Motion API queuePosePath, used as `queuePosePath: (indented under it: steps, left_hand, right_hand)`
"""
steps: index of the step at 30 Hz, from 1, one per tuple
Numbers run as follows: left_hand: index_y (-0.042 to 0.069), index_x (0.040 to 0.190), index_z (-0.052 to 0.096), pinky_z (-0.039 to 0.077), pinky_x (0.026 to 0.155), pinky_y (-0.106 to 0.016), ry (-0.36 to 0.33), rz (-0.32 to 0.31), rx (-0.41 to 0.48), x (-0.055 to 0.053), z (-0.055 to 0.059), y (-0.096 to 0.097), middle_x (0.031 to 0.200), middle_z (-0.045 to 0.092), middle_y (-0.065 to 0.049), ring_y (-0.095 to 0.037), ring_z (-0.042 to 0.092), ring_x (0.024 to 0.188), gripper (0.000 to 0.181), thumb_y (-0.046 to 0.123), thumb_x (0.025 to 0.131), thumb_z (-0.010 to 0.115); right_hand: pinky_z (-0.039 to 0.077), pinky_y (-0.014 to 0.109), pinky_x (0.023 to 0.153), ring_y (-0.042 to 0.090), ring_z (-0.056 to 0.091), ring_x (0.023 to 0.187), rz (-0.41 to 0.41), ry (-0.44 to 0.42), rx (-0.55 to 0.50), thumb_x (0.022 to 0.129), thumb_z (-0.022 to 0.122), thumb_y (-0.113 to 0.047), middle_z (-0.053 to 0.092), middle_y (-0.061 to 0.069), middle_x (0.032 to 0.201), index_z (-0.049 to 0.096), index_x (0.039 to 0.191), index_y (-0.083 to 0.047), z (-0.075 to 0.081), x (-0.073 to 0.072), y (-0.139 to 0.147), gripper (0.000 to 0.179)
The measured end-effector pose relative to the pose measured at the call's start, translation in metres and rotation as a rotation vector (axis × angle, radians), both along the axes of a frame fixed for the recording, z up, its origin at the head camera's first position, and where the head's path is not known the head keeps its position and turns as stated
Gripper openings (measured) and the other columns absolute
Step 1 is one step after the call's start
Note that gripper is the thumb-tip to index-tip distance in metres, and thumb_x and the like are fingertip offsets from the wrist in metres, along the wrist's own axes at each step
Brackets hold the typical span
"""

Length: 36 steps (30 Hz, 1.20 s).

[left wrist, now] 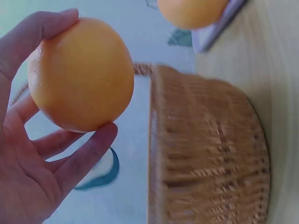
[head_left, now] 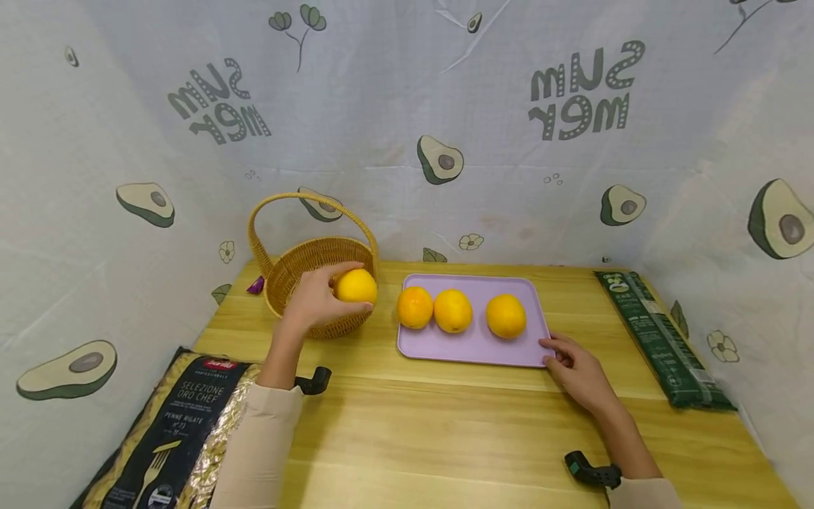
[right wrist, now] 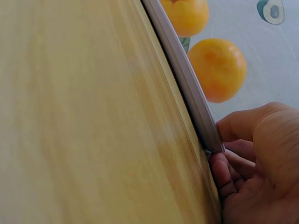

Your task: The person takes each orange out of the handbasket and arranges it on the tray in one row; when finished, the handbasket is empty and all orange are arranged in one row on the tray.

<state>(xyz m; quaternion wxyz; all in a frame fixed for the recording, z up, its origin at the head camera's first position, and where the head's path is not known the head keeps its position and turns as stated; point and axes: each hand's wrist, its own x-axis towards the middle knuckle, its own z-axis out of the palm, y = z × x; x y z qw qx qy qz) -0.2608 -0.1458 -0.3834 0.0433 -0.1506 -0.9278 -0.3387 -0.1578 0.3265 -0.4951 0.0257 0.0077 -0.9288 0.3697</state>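
My left hand point(head_left: 316, 297) holds an orange point(head_left: 357, 287) between thumb and fingers, over the right side of a wicker basket point(head_left: 327, 249) with a tall arched handle. In the left wrist view, the orange point(left wrist: 84, 77) appears above the level of the basket's rim. At the near right corner of a lilac tray point(head_left: 470, 351), my right hand point(head_left: 580, 373) pinches the edge. The right wrist view shows the thumb on the tray's rim point(right wrist: 189, 79) and fingertips beneath it. Three oranges rest on the tray: a left one point(head_left: 415, 307), a middle one point(head_left: 453, 311) and a right one point(head_left: 506, 316).
A large bag of penne pasta point(head_left: 168, 431) lies at the front left, beside the left forearm. Along the right edge of the wooden table point(head_left: 458, 438) lies a long green packet point(head_left: 661, 339). A small purple piece point(head_left: 256, 285) sits left of the basket. A printed cloth point(head_left: 394, 92) hangs behind.
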Motion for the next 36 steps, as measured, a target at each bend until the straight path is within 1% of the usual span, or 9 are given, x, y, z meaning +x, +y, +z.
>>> queuePosePath:
  steps: [3, 5, 8, 11, 16, 20, 26, 29, 36]
  left_hand:
    - [0.033, 0.14, 0.064, 0.055, 0.08, -0.042, 0.004, -0.048, 0.005, 0.004, 0.003, 0.01, 0.125, 0.07, -0.003, -0.029, 0.065, 0.101, 0.076, 0.053, 0.071, 0.09]
    - [0.034, 0.14, 0.064, 0.055, 0.081, -0.041, -0.003, -0.069, 0.004, 0.006, 0.003, 0.017, 0.125, 0.07, -0.002, -0.028, 0.065, 0.103, 0.075, 0.052, 0.071, 0.09]
    - [0.036, 0.139, 0.064, 0.056, 0.082, -0.039, -0.01, -0.105, 0.011, 0.006, 0.003, 0.029, 0.122, 0.07, 0.0, -0.026, 0.065, 0.104, 0.076, 0.052, 0.07, 0.09]
    - [0.035, 0.139, 0.064, 0.057, 0.083, -0.038, -0.016, -0.144, 0.03, 0.005, 0.003, 0.043, 0.121, 0.07, 0.002, -0.022, 0.064, 0.104, 0.078, 0.053, 0.068, 0.091]
    - [0.03, 0.14, 0.063, 0.059, 0.083, -0.037, -0.038, -0.193, 0.07, 0.001, 0.005, 0.072, 0.12, 0.07, 0.004, -0.02, 0.065, 0.104, 0.084, 0.052, 0.065, 0.093]
    - [0.024, 0.141, 0.062, 0.06, 0.083, -0.036, -0.046, -0.227, 0.082, -0.003, 0.006, 0.095, 0.123, 0.07, 0.004, -0.02, 0.067, 0.108, 0.086, 0.05, 0.066, 0.093]
    - [0.026, 0.145, 0.058, 0.058, 0.088, -0.035, -0.044, -0.294, 0.026, -0.01, 0.006, 0.132, 0.127, 0.068, 0.003, -0.019, 0.065, 0.114, 0.087, 0.056, 0.069, 0.089]
    - [0.027, 0.146, 0.057, 0.058, 0.088, -0.033, -0.048, -0.327, 0.026, -0.012, 0.007, 0.152, 0.128, 0.068, 0.004, -0.017, 0.066, 0.115, 0.089, 0.058, 0.069, 0.089]
    - [0.021, 0.15, 0.053, 0.056, 0.088, -0.027, -0.029, -0.427, 0.025, -0.019, 0.005, 0.197, 0.13, 0.067, 0.003, -0.014, 0.063, 0.112, 0.092, 0.056, 0.073, 0.088]
  right_hand:
    - [0.039, 0.016, 0.074, 0.016, 0.049, 0.094, 0.002, 0.007, 0.001, 0.104, 0.059, -0.019, 0.043, 0.028, 0.157, 0.062, 0.139, 0.001, 0.001, 0.0, 0.001, 0.04]
    - [0.039, 0.017, 0.074, 0.016, 0.049, 0.094, 0.002, 0.006, -0.001, 0.104, 0.059, -0.019, 0.043, 0.028, 0.157, 0.062, 0.139, 0.001, 0.001, 0.0, 0.001, 0.04]
    - [0.039, 0.017, 0.073, 0.017, 0.049, 0.093, -0.002, 0.0, -0.003, 0.104, 0.059, -0.018, 0.043, 0.028, 0.157, 0.062, 0.139, 0.001, 0.0, 0.0, 0.001, 0.04]
    - [0.039, 0.018, 0.073, 0.016, 0.049, 0.092, -0.005, 0.0, -0.006, 0.104, 0.059, -0.018, 0.043, 0.028, 0.157, 0.062, 0.138, 0.001, 0.0, 0.0, 0.001, 0.04]
    - [0.038, 0.018, 0.073, 0.015, 0.048, 0.092, -0.002, 0.005, -0.014, 0.104, 0.059, -0.018, 0.042, 0.028, 0.157, 0.062, 0.138, 0.001, 0.0, 0.0, 0.002, 0.04]
    - [0.038, 0.018, 0.073, 0.015, 0.049, 0.091, 0.0, 0.007, -0.017, 0.103, 0.06, -0.018, 0.043, 0.029, 0.156, 0.063, 0.138, 0.001, 0.0, -0.001, 0.002, 0.04]
    - [0.039, 0.018, 0.073, 0.015, 0.049, 0.09, -0.003, 0.011, -0.011, 0.103, 0.06, -0.017, 0.044, 0.028, 0.156, 0.063, 0.138, 0.001, 0.0, 0.0, 0.001, 0.039]
    - [0.039, 0.017, 0.073, 0.016, 0.049, 0.091, -0.002, 0.015, -0.01, 0.103, 0.06, -0.017, 0.044, 0.028, 0.156, 0.063, 0.137, 0.001, 0.001, 0.0, 0.001, 0.039]
    - [0.039, 0.017, 0.074, 0.018, 0.049, 0.093, -0.007, 0.007, 0.0, 0.103, 0.06, -0.018, 0.044, 0.028, 0.156, 0.063, 0.138, 0.001, 0.002, -0.001, 0.0, 0.039]
